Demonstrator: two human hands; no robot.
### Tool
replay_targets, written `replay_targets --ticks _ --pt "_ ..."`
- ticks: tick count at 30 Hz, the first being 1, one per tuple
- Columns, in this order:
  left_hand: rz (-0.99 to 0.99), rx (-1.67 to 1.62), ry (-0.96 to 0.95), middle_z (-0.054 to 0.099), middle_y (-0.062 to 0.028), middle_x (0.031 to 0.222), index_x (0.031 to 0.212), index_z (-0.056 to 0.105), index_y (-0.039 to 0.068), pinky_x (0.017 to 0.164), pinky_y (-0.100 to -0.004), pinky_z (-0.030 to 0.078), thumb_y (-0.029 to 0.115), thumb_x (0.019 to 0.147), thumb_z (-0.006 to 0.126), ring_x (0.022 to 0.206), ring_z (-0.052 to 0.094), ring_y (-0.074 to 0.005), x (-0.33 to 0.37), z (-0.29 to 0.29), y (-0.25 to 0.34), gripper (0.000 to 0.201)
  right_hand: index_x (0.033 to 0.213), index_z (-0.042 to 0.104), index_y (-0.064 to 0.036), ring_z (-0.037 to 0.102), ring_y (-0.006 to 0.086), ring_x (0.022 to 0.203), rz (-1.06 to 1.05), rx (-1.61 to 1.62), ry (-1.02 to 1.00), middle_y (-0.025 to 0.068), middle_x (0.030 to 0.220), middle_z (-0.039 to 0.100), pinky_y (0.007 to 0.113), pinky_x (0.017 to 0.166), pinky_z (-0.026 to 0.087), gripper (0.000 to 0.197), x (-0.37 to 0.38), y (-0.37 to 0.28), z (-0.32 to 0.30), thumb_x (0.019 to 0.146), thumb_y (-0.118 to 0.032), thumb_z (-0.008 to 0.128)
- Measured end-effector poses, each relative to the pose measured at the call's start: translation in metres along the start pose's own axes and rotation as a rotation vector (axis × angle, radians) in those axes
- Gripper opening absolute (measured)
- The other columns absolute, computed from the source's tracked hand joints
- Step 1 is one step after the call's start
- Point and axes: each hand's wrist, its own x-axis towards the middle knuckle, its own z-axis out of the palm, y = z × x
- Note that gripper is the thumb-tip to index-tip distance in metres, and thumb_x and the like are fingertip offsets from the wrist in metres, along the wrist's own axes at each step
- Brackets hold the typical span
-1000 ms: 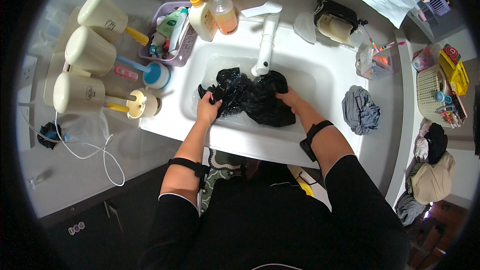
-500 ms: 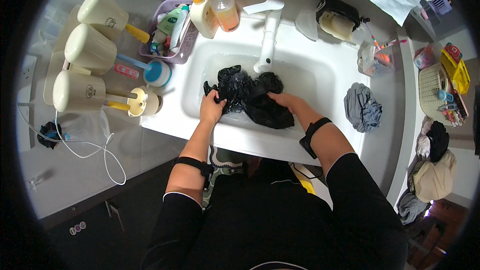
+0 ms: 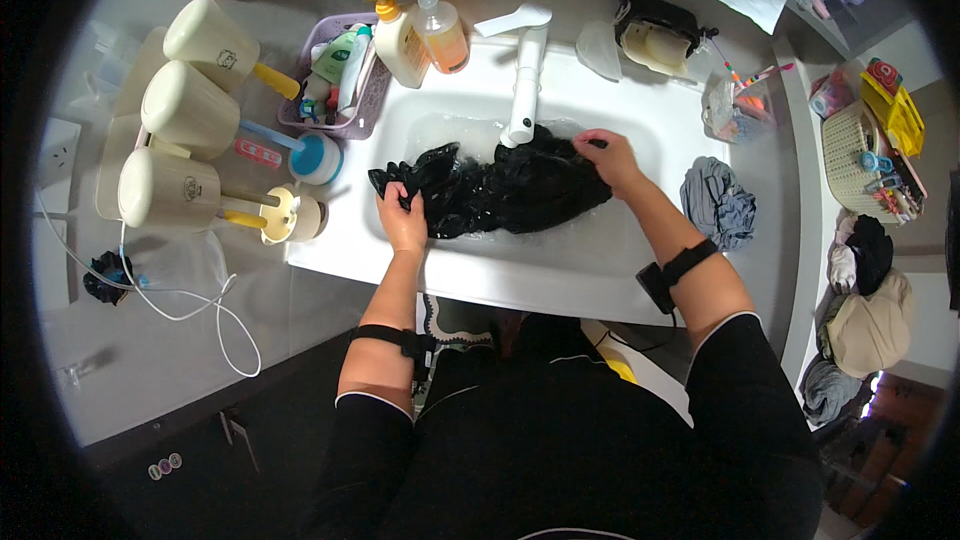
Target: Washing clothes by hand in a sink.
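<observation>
A soaked black garment [image 3: 540, 190] lies bunched in the water of the white sink [image 3: 480, 278], its folds spread from side to side. My left hand [image 3: 402, 220] is closed on its left end, close to the basin's left wall. At the garment's upper right edge, my right hand [image 3: 612, 162] has its fingers bent and pinched on the cloth; the fingertips are partly hidden. Above the cloth stands the white faucet [image 3: 524, 90], with its spout over the garment's far edge.
Left of the basin are a purple basket [image 3: 375, 105] of tubes, a pump bottle [image 3: 402, 45], an orange liquid bottle [image 3: 445, 38] and wall-mounted cream cups [image 3: 185, 105]. Crumpled grey cloth [image 3: 718, 202] sits on the right rim, below a clear toothbrush holder [image 3: 735, 110].
My hands have moved apart, the left one leftward and the right one to the right and away from me. The black garment is stretched wider between them.
</observation>
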Motion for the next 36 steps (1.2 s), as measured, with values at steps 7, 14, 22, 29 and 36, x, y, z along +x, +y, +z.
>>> replay_targets --ticks 7,14,22,29,36 --pt "0.218 0.181 -0.033 0.042 -0.0166 0.09 0.081 0.044 0.006 0.074 -0.0392 0.039 0.001 0.068 0.059 0.08 0.044 -0.0387 0.031 -0.024 0.03 0.02 0.08 0.064 -0.0028 0.052 0.0095 0.067 -0.38 -0.178 0.261 0.0023 0.07 0.06 0.023 0.064 0.043 0.008 -0.027 -0.014 -0.047 0.076 -0.01 0.063" --pt "0.018 0.31 -0.202 0.044 -0.0218 0.094 0.085 0.042 0.01 0.071 -0.046 0.041 0.005 0.071 0.058 0.08 0.048 -0.0437 0.046 -0.002 -0.015 0.022 0.085 0.062 -0.0135 0.059 0.0285 0.077 0.017 -0.757 0.563 0.0097 0.08 0.063 0.04 0.067 0.045 0.013 -0.026 0.01 -0.066 0.073 -0.017 0.064" --pt "-0.043 0.783 -0.481 0.025 -0.0163 0.132 0.119 0.042 0.024 0.087 -0.0471 0.041 0.025 0.068 0.069 0.111 0.037 -0.0403 0.01 0.002 0.027 0.058 0.132 0.033 -0.0057 0.019 0.0399 0.128 -0.289 -1.352 -0.164 0.0213 0.14 0.02 0.05 0.104 0.017 0.081 -0.024 -0.004 0.025 0.07 -0.048 0.064" --pt "0.193 0.872 -0.95 0.011 -0.0078 0.146 0.133 0.035 0.028 0.107 -0.0456 0.017 0.04 0.07 0.063 0.133 0.003 -0.0366 -0.006 0.005 0.006 0.07 0.14 0.008 -0.0137 -0.005 0.0397 0.132 -0.218 -1.323 -0.426 0.0192 0.144 0.0 0.056 0.104 0.005 0.106 0.0 0.021 0.108 0.064 -0.066 0.06" --pt "-0.117 0.801 -0.794 0.048 -0.0159 0.12 0.122 0.047 0.027 0.098 -0.0403 0.035 0.03 0.076 0.058 0.118 0.039 -0.0281 0.021 0.012 0.02 0.047 0.141 0.01 -0.0224 0.002 0.0357 0.133 -0.178 -1.482 -0.61 0.0157 0.144 0.005 0.06 0.102 0.01 0.102 0.015 0.049 0.096 0.063 -0.06 0.065"
